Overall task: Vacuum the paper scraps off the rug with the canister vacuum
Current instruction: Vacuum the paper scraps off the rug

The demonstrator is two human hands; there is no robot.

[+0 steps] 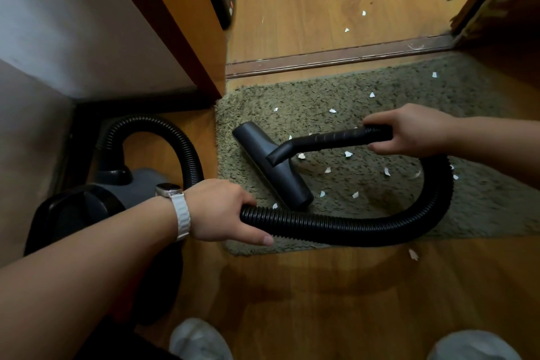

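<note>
left forearm hides part of the canister vacuum (pixel 87 207); shoes cut off below.

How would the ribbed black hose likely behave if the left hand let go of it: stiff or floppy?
Likely floppy: the hose already bends in a tight loop between the left hand and right hand. It would probably sag onto the rug, its ribs perhaps springing it partly straighter.

From my headset feed, both forearms are bare, no sleeves in view. My left hand (pixel 222 210) has a watch (pixel 169 189) just behind it on the wrist, pale metal case, white ribbed band (pixel 181 218). My right hand (pixel 415 129), well apart from the watch, wears nothing. Below the watch, two light grey shoes (pixel 198 340) show.
</note>
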